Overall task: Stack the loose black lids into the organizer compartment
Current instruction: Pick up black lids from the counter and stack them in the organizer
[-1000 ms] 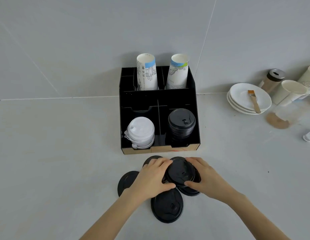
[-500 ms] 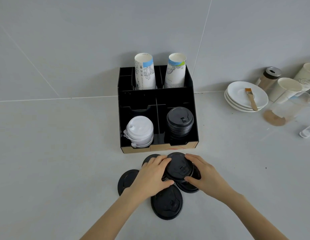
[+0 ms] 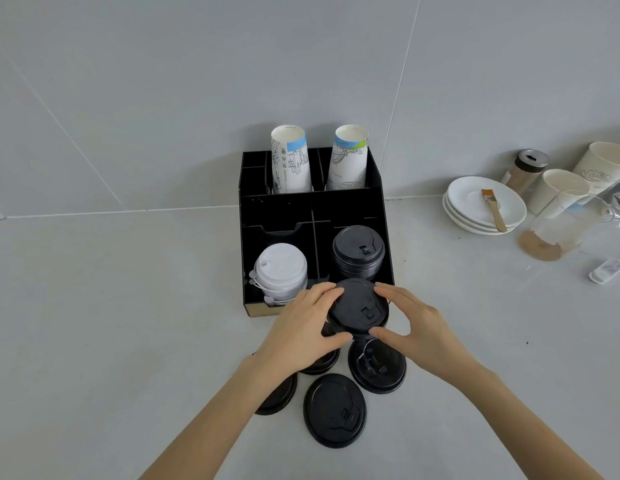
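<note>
Hands meet over a small stack of round black plastic cup lids (image 3: 357, 307), held just in front of the near edge of the black box-shaped organizer (image 3: 253, 216). The left hand (image 3: 301, 327) curls round the stack's left rim, thumb on the near side and fingers on the far side; the right hand (image 3: 414, 329) does the same on the right rim, so both clasp the lids between them. I cannot tell whether the stack is lifted clear of the lids beneath it.

More loose black lids lie on the pale grey counter (image 3: 111, 323) nearer the person: one flat lid (image 3: 334, 410) nearest, one to its right (image 3: 378, 367) just beyond, and two partly hidden under the left wrist (image 3: 279, 398).

In the organizer's near right compartment stands a pile of black lids (image 3: 359, 252); in the near left compartment stands a pile of white plastic lids (image 3: 280, 270). Two tall printed paper cup stacks (image 3: 290, 161) stand upturned in the far compartments.

Far right on the counter sit stacked white round plates (image 3: 475, 209) with a wooden-handled brush (image 3: 494, 213) lying on them, a clear plastic cup (image 3: 552, 230) tilted beside them, a brown shaker jar with a metal top (image 3: 525, 169), and white paper cups (image 3: 558, 188).
</note>
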### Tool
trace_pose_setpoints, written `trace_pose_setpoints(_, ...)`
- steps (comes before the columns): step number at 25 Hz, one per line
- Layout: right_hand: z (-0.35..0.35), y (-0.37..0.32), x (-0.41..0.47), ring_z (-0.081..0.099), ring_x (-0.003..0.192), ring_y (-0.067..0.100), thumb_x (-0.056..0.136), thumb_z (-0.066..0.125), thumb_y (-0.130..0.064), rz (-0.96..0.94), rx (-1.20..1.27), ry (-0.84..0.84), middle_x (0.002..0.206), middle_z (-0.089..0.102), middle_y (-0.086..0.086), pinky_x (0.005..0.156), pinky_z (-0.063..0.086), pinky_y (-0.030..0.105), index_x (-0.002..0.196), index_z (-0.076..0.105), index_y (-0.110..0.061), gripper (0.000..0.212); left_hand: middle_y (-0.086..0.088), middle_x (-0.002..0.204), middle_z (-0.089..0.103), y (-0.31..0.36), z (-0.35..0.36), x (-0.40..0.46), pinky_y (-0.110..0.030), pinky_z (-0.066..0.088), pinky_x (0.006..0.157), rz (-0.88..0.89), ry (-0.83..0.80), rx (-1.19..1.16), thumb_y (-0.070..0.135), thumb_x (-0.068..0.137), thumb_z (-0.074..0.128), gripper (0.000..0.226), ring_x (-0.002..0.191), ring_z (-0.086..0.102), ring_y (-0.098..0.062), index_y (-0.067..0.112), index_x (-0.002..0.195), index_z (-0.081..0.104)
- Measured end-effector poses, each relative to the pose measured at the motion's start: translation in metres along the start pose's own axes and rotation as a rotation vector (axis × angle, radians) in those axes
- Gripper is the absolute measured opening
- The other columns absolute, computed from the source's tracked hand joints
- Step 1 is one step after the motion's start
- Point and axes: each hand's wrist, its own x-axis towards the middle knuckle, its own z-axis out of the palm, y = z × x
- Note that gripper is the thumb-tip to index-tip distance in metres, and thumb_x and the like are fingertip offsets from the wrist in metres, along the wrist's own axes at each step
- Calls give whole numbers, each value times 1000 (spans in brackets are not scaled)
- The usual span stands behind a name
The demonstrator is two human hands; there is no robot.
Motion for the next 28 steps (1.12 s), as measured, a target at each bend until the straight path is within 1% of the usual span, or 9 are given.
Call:
trace_pose_setpoints(4, -12, -5, 17, 39, 113, 0, 77, 67, -25, -28, -28, 41, 132, 46, -8, 83, 16, -14, 127, 42, -20, 57, 4, 144, 29, 2, -13, 17, -35, 30, 104, 1, 26, 9, 41, 80, 58, 67, 126, 31, -17, 20, 135, 26)
trace_pose_setpoints(6, -17, -6, 26, 40, 115, 2, 77, 67, -25, -31, -34, 59, 135, 46, -5, 84, 16, -12, 128, 42, -19, 57, 3, 144, 30, 2, -18, 28, -37, 31, 104, -5, 30, 3, 40, 80, 59, 67, 127, 31, -18, 19, 135, 27)
trace_pose_setpoints(9, -24, -5, 41, 42, 121, 9, 77, 67, -25, -27, -50, 78, 137, 45, -4, 89, 15, -4, 128, 41, -20, 57, 1, 144, 30, 1, -25, 45, -36, 30, 104, -7, 34, -8, 39, 79, 61, 68, 128, 30, -19, 19, 135, 27)
trace_pose_setpoints(12, -30, -3, 58, 43, 121, 13, 77, 67, -24, -32, -63, 83, 137, 46, -1, 90, 17, 1, 128, 41, -18, 57, 0, 144, 32, -1, -30, 62, -36, 32, 102, -10, 44, -4, 37, 79, 62, 67, 127, 33, -21, 18, 134, 29)
trace_pose_setpoints(19, -35, 7, 91, 44, 120, 17, 78, 66, -23, -11, -90, 67, 136, 47, 2, 89, 16, 1, 128, 41, -15, 56, -2, 144, 32, -13, -32, 96, -39, 32, 104, -41, 31, -16, 37, 79, 61, 66, 127, 32, -23, 17, 134, 30)
trace_pose_setpoints(22, -33, 12, 101, 43, 121, 17, 79, 65, -23, 7, -103, 47, 136, 46, 2, 90, 18, 4, 128, 41, -15, 56, -3, 144, 32, -19, -29, 105, -38, 31, 103, -57, 21, -38, 36, 79, 61, 66, 127, 31, -24, 16, 134, 30)
trace_pose_setpoints(23, -32, 14, 104, 43, 122, 18, 79, 65, -24, 13, -109, 38, 137, 45, 3, 92, 21, 6, 128, 41, -14, 56, -3, 144, 32, -20, -27, 108, -37, 31, 103, -62, 19, -48, 36, 79, 62, 66, 127, 31, -24, 16, 134, 30)
trace_pose_setpoints(26, -28, 16, 108, 40, 125, 21, 80, 64, -24, 31, -137, -1, 139, 42, 5, 101, 28, 24, 129, 40, -13, 55, -3, 144, 31, -24, -22, 113, -35, 30, 102, -79, 10, -72, 35, 79, 62, 65, 128, 30, -25, 16, 133, 31)
trace_pose_setpoints(28, -27, 16, 109, 38, 126, 22, 80, 63, -23, 40, -157, -11, 139, 41, 6, 103, 29, 28, 130, 39, -12, 56, -3, 145, 31, -26, -19, 115, -35, 30, 102, -90, 1, -77, 35, 80, 62, 65, 127, 32, -25, 16, 133, 30)
